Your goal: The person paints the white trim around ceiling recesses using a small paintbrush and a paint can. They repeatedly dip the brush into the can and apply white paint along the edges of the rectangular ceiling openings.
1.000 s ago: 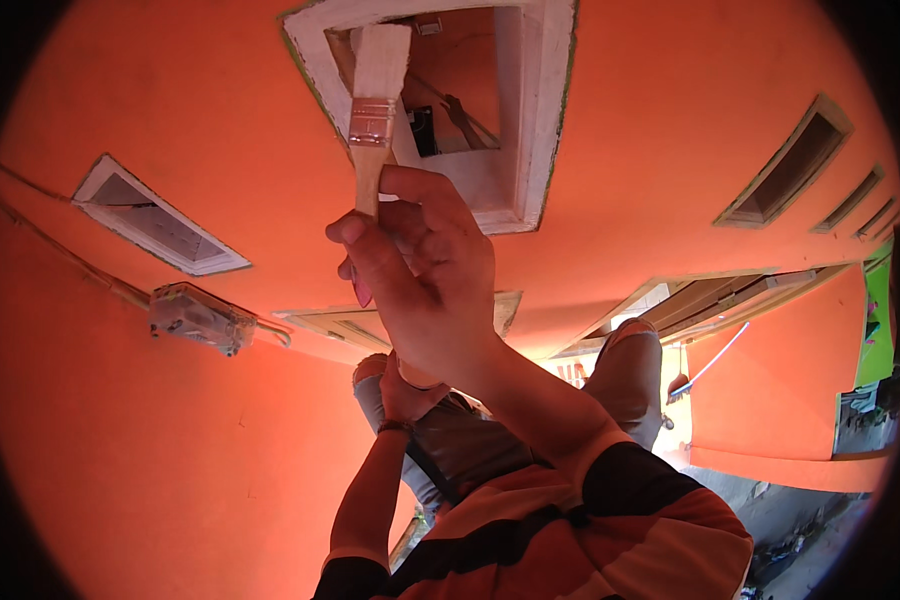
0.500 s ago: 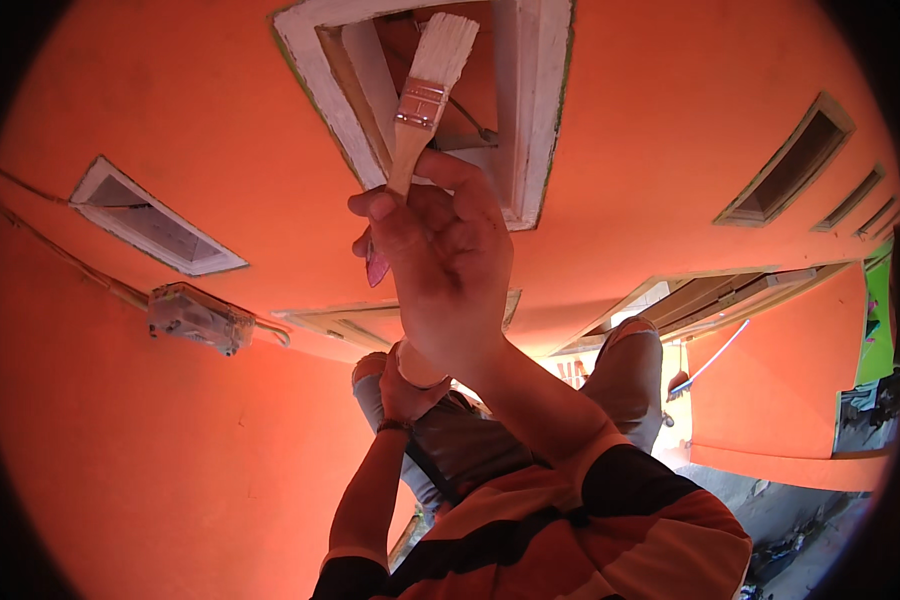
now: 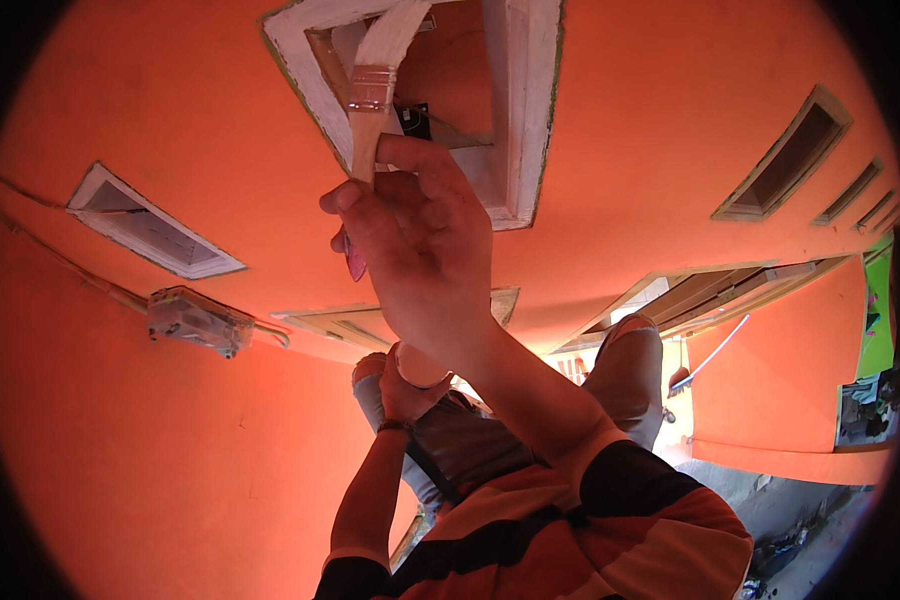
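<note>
My right hand [image 3: 425, 230] is raised, its fingers and thumb closed round the wooden handle of a flat paintbrush [image 3: 372, 90]. The brush points upward; its pale-coated bristles curve to the right against the white frame [image 3: 530, 120] of a wall opening, or just in front of it. I cannot tell whether they touch. The handle's pinkish-red end shows below my fingers. Lower down, close to my legs, my left hand [image 3: 405, 397] grips a pale round container [image 3: 425, 366]. My right forearm partly covers it, and its contents are hidden.
A smaller white-framed opening [image 3: 155, 220] is in the orange wall on the left, above a clear junction box [image 3: 198, 320] with cables. Narrow framed openings [image 3: 785, 155] line the right. A broom [image 3: 682, 380] and a green panel [image 3: 877, 300] stand farther right. My bent knees [image 3: 630, 370] are below.
My right hand has moved slightly left and the brush has shifted up and left with it. The bristles, straight before, are now bent. My left hand has stayed with the container.
</note>
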`<act>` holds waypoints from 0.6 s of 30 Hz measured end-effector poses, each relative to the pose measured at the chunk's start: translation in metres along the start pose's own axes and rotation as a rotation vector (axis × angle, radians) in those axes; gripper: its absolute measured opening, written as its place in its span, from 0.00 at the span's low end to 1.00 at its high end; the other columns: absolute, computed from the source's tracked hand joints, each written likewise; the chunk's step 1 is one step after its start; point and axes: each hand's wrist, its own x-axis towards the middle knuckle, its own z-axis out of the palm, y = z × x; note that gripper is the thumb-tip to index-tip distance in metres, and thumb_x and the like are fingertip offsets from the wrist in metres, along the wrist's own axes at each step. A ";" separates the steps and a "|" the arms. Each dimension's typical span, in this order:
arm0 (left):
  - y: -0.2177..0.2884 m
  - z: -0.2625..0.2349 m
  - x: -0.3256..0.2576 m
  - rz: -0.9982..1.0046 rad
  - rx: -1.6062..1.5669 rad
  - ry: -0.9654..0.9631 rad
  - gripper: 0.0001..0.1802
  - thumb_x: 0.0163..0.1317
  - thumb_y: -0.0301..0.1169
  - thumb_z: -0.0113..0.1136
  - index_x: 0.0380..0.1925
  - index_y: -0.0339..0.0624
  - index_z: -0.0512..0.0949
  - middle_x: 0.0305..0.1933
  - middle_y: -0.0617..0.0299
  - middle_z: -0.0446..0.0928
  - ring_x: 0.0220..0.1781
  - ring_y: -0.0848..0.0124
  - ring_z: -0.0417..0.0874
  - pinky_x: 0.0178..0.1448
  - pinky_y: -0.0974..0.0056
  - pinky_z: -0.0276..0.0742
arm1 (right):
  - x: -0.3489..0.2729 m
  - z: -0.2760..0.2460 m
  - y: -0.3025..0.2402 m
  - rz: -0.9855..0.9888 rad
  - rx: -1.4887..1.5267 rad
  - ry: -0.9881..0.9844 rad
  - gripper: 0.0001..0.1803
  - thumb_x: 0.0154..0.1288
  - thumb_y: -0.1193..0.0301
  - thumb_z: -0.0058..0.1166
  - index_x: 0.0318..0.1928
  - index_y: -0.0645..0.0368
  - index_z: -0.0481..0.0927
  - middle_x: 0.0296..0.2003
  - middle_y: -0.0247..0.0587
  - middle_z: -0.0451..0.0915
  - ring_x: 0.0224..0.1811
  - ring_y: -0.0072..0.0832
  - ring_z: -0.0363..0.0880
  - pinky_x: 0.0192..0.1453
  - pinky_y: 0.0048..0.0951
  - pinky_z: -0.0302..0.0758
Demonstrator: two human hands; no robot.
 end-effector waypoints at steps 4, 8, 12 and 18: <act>0.000 -0.001 -0.001 -0.006 0.014 0.021 0.52 0.38 0.46 0.85 0.62 0.38 0.69 0.53 0.47 0.84 0.54 0.53 0.87 0.55 0.53 0.85 | -0.004 -0.003 -0.001 0.112 -0.147 -0.147 0.18 0.73 0.80 0.55 0.60 0.65 0.69 0.37 0.43 0.86 0.27 0.22 0.79 0.32 0.23 0.79; 0.002 -0.002 -0.001 0.012 0.055 0.019 0.52 0.38 0.46 0.85 0.62 0.37 0.69 0.53 0.47 0.84 0.54 0.53 0.87 0.55 0.52 0.85 | -0.014 -0.005 0.004 -0.046 0.057 0.020 0.18 0.73 0.79 0.56 0.60 0.64 0.70 0.36 0.43 0.86 0.28 0.23 0.80 0.33 0.25 0.79; 0.017 -0.006 0.000 -0.019 -0.052 0.043 0.52 0.38 0.45 0.85 0.62 0.37 0.69 0.52 0.47 0.84 0.54 0.52 0.87 0.54 0.52 0.85 | 0.000 -0.001 0.002 -0.032 0.066 0.032 0.18 0.74 0.78 0.57 0.60 0.63 0.70 0.36 0.43 0.86 0.27 0.22 0.79 0.33 0.25 0.79; 0.005 -0.003 0.000 0.031 0.053 0.014 0.52 0.38 0.45 0.85 0.62 0.37 0.69 0.52 0.47 0.84 0.53 0.52 0.87 0.54 0.52 0.85 | -0.003 -0.002 0.003 0.095 -0.132 -0.144 0.17 0.74 0.79 0.57 0.59 0.64 0.70 0.35 0.44 0.86 0.27 0.20 0.78 0.31 0.24 0.77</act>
